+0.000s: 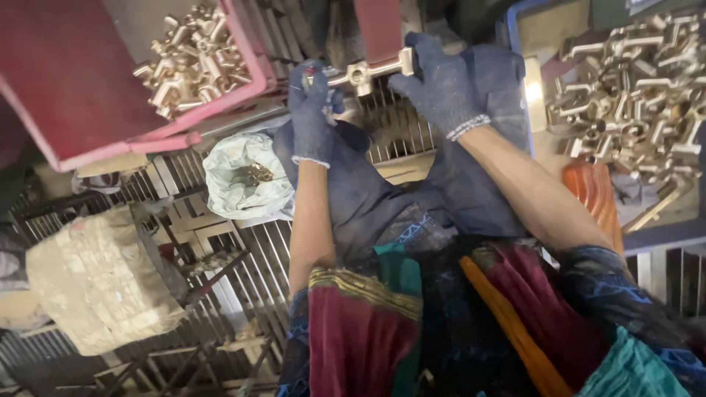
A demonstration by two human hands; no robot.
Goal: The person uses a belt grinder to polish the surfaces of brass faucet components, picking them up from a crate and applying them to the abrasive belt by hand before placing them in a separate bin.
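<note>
Both gloved hands, left hand [312, 103] and right hand [441, 81], gripped opposite ends of a brass pipe fitting [365, 73] held between two bins; it looked heavy, rigid, slick, best grasped by its arms.

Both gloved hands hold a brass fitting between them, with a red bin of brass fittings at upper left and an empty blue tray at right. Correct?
Not quite. In the head view the blue tray is not empty; it holds a pile of brass fittings. The rest stands.

Both gloved hands [312, 110] [441, 84] raised, grips closed.
</note>
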